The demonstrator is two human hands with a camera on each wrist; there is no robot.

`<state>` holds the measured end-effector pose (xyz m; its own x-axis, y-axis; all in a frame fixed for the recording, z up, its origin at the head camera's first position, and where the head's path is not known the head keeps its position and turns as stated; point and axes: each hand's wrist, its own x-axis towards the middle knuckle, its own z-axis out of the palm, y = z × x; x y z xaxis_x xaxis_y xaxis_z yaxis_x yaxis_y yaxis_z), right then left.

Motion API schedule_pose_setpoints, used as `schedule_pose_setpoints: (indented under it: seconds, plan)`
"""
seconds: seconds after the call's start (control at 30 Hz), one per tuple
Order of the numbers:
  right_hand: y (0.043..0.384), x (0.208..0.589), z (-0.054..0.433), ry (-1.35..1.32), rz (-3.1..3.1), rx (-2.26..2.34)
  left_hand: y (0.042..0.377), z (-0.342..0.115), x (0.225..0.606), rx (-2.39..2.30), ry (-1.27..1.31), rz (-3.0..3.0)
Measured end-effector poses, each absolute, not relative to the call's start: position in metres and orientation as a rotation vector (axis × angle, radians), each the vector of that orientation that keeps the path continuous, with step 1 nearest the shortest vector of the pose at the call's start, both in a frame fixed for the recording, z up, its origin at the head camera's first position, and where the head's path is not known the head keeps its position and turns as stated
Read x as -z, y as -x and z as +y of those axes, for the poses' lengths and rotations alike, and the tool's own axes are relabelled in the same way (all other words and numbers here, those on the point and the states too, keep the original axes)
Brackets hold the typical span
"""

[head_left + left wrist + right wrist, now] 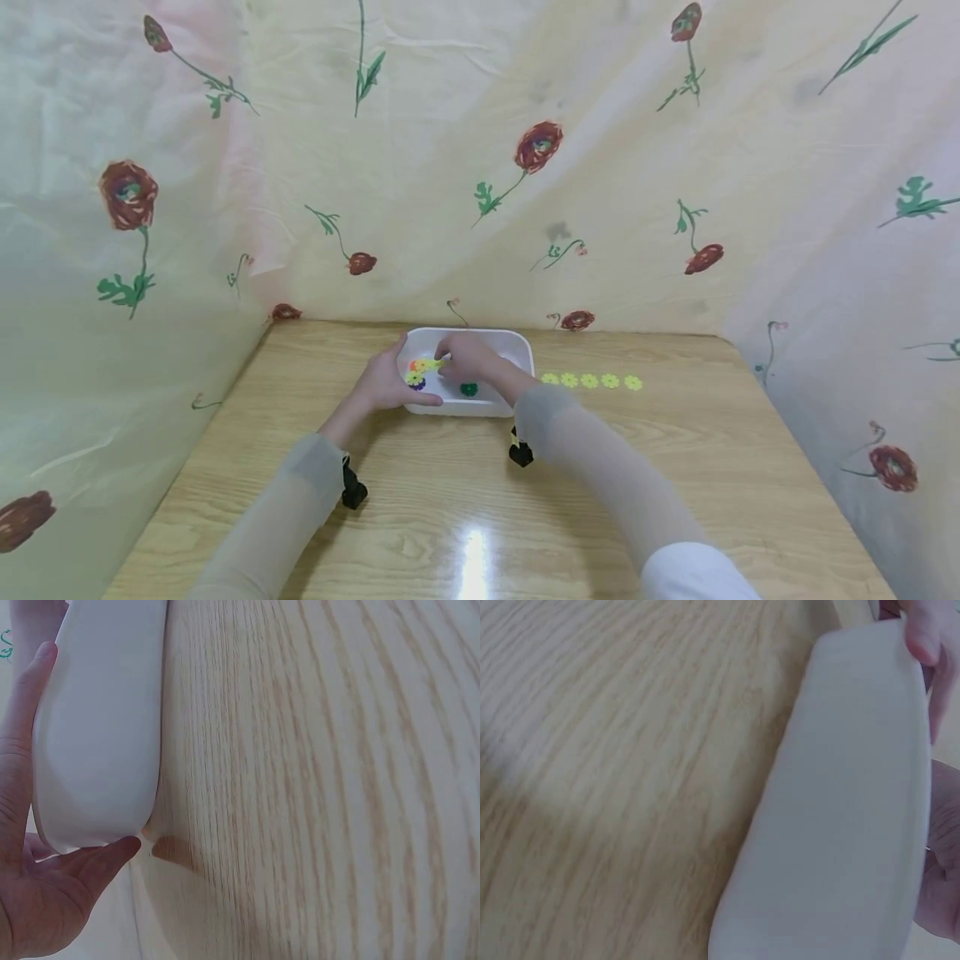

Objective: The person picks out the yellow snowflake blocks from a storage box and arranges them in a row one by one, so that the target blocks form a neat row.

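Note:
A white plastic tray (525, 354) stands near the back of the table, holding small flower-shaped pieces. My left hand (386, 379) grips its left end, with the thumb along the near rim; in the left wrist view the fingers of the left hand (52, 892) curl round that end. My right hand (471, 358) reaches inside, its curled fingers pinching a yellow flower piece (437, 364). Beside these fingers lie an orange piece (413, 365) and another yellow piece (414, 378), which partly covers a purple one. Nearer the front of the tray is a dark green piece (468, 389).
Several yellow flower pieces (589, 381) form a row on the wooden table (420, 500), to the right of the tray. A flower-patterned cloth (450, 167) hangs behind the table and along both sides. Black wrist devices (521, 450) sit below the sleeves.

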<state>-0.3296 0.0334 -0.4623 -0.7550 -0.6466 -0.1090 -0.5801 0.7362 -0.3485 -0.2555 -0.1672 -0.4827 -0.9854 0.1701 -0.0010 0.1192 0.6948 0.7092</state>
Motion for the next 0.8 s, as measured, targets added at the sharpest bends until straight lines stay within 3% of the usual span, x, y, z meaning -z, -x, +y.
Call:
schedule_pose_setpoints:
  seconds: [0.8]
  plan:
    - [0.32, 0.47, 0.022, 0.991, 2.747, 0.261, 0.259, -0.168, 0.487, -1.183, -0.24, 2.839]
